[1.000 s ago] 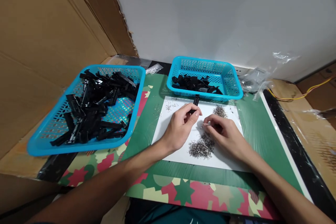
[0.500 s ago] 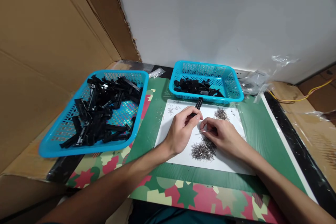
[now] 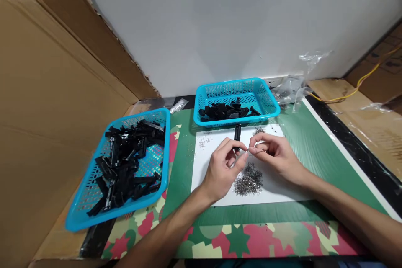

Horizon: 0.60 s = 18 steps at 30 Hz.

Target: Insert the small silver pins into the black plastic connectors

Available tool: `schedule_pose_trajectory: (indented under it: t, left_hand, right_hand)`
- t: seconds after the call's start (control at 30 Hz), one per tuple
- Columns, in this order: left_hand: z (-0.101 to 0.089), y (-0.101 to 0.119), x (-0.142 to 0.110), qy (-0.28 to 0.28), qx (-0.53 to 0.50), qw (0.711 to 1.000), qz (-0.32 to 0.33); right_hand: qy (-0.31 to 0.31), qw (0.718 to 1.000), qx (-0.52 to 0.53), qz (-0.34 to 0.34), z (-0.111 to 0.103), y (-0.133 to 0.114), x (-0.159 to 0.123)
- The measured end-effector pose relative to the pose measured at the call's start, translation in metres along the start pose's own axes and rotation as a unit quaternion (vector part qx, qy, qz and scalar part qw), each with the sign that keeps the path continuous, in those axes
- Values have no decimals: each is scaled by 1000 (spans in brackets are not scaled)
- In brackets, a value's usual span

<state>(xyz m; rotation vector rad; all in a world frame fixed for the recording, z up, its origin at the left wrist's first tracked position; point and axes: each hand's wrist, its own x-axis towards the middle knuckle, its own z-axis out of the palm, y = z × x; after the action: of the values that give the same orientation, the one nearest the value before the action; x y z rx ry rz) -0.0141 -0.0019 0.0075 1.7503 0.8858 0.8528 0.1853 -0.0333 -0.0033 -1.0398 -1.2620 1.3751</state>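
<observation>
My left hand (image 3: 224, 167) curls its fingers round a narrow black plastic part (image 3: 238, 132), which sticks up past the index finger towards the far basket. The thumb stands a little off the index fingertip. Close on its right, my right hand (image 3: 276, 155) is closed in a pinch, fingertips almost meeting those of the left. A thin metal piece shows at its fingers, too small to name. Below both hands, a pile of small bent metal pieces (image 3: 248, 182) lies on a white sheet (image 3: 216, 199). A smaller metal heap (image 3: 259, 130) is partly hidden behind my right hand.
A blue basket (image 3: 168, 150) of black plastic parts stands at the left. Another blue basket (image 3: 266, 117) with black pieces sits at the back by the wall. Loose metal bits (image 3: 204, 141) are scattered on the sheet's left. Plastic bags (image 3: 290, 90) and a yellow cable (image 3: 358, 86) lie back right.
The view has shifted. My left thumb has moved away from the index finger, and the black part stands more upright. My right hand has come up to the left fingertips.
</observation>
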Motion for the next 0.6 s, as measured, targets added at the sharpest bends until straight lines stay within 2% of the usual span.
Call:
schedule_pose_trajectory:
  t: [0.17, 0.37, 0.47, 0.6]
  left_hand:
    - [2, -2, 0, 16, -5, 1000, 7]
    - [0, 0, 1, 16, 13, 1000, -6]
    - [-3, 4, 0, -4, 31, 999, -16]
    - [-4, 5, -2, -18, 39, 999, -15]
  right_hand:
    - [-4, 1000, -4, -8, 2, 0, 1]
    - [22, 988, -132, -77, 0, -1, -1]
    - [53, 966, -209, -146, 1, 0, -3]
    - [112, 908, -301, -269, 0, 1, -6]
